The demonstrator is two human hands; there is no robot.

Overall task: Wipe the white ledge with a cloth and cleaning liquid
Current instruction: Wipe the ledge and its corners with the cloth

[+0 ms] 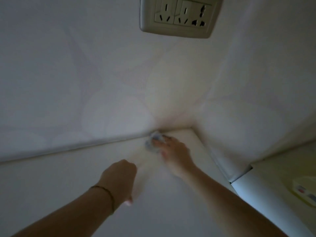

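Note:
The white ledge (71,182) runs across the lower half of the view and meets the wall at a seam. Far in the corner my right hand (172,151) presses a small bluish-white cloth (154,140) flat onto the ledge, fingers stretched over it; hand and cloth are blurred. My left hand (119,177) hovers nearer to me over the middle of the ledge with its fingers curled under, and nothing shows in it. A thin bracelet sits on the left wrist. No cleaning liquid bottle is in view.
A beige wall socket plate (179,16) sits high on the wall. A white pipe (253,194) runs along the ledge's right edge. At the far right lies a pale object with coloured buttons (306,194) on a yellowish surface.

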